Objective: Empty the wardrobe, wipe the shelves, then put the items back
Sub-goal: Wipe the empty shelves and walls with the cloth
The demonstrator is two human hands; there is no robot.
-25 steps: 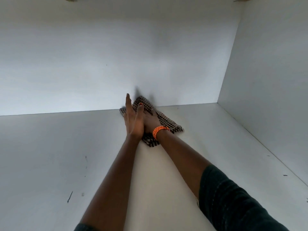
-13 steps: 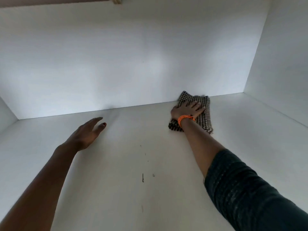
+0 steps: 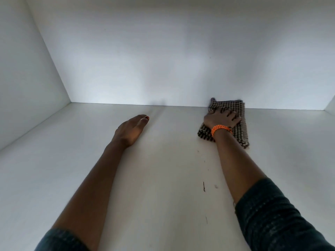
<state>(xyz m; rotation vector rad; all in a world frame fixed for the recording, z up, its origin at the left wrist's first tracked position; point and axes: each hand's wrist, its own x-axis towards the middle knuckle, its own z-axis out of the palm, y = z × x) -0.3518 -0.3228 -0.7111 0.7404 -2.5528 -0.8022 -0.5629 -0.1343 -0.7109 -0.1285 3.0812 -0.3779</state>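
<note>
1. One checked cloth (image 3: pixel 235 122), folded, lay flat on the wardrobe shelf (image 3: pixel 163 178) at the far right, its back edge against the rear panel (image 3: pixel 163 60). I judged it soft, light and limp, likely to bunch or slide unless pressed from above; the best hold was a flat palm over its middle, or a pinch at a folded edge if it had to be lifted.
2. My right hand (image 3: pixel 223 117) rested on top of that cloth, fingers spread and fairly straight, pressing down, not curled round it. An orange bracelet (image 3: pixel 220 129) sat at the wrist; the arm reached forward nearly straight, dark sleeve (image 3: pixel 272 214) at the forearm.
3. My left hand (image 3: pixel 131 129) lay on the bare shelf, well apart from the cloth, fingers together and extended, edge-on, holding nothing.
4. Several small dark specks (image 3: pixel 204 186) remained on the shelf nearer me, between the arms; I judged that area not yet wiped.
5. No stored items showed on this shelf.
</note>
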